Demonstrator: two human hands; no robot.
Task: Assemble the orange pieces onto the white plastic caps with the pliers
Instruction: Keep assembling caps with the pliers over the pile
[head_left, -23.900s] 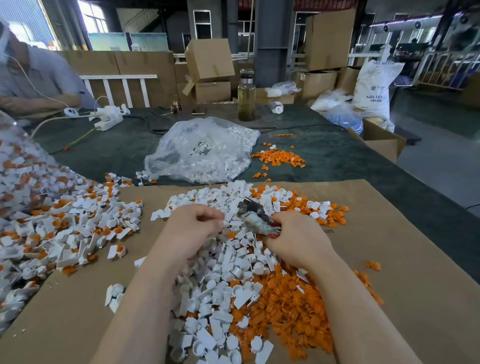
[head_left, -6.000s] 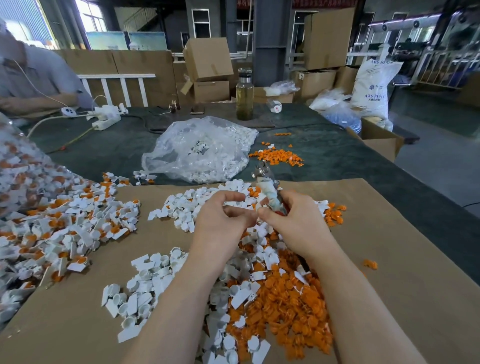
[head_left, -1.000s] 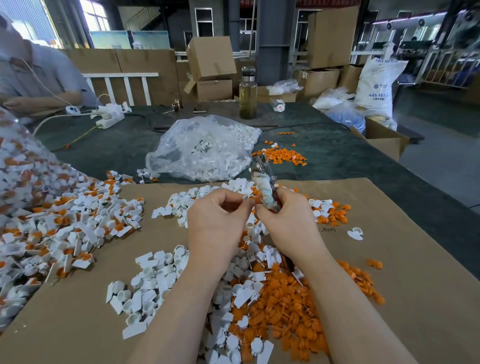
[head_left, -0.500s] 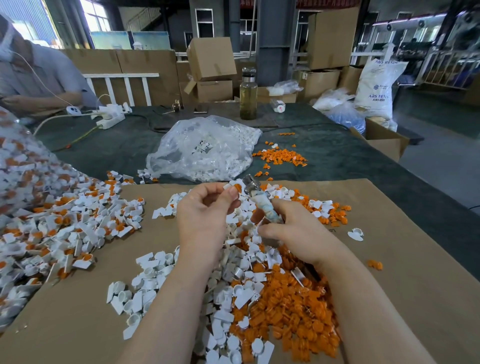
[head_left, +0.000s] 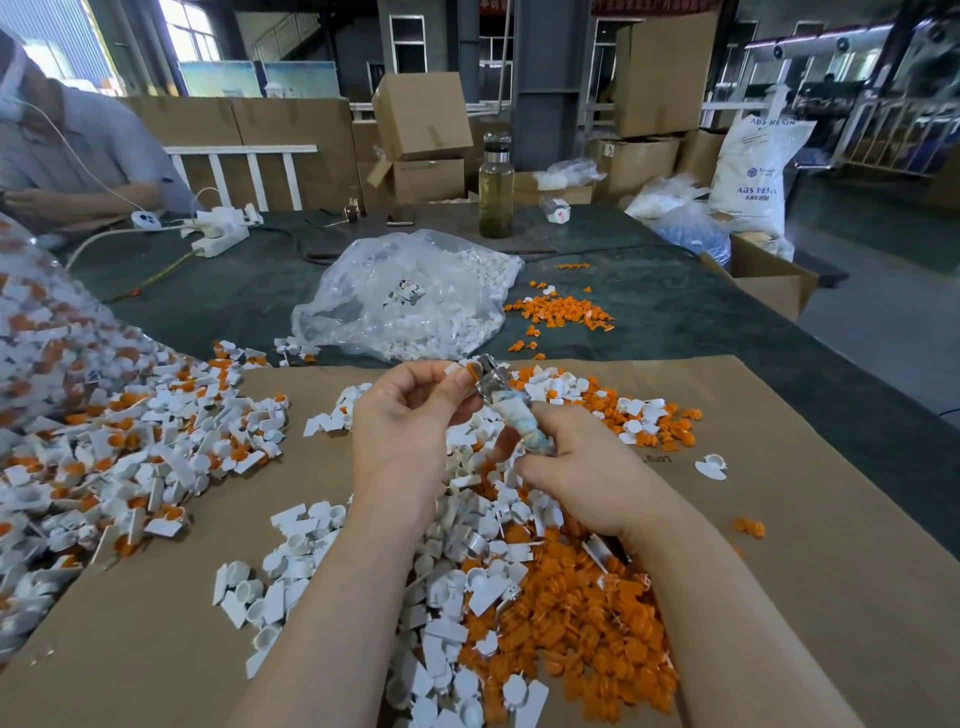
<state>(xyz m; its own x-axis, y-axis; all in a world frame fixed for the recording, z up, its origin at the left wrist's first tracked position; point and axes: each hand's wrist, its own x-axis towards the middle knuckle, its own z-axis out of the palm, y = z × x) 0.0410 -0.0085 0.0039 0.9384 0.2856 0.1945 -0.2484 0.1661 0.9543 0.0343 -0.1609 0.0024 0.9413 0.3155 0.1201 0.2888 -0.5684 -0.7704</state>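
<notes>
Head view is showing the left hand (head_left: 410, 410) pinching a white cap (head_left: 457, 370) at frame centre, the right hand (head_left: 576, 462) gripping the pliers (head_left: 506, 402) on its orange piece (head_left: 474, 370), assembled caps (head_left: 130, 441) piling left, many loose pieces (head_left: 571, 597) waiting below

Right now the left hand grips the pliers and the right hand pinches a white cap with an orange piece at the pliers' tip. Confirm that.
The hands are swapped. In the head view the right hand grips the pliers, and the left hand pinches the white cap with its orange piece at the pliers' tip.
</notes>
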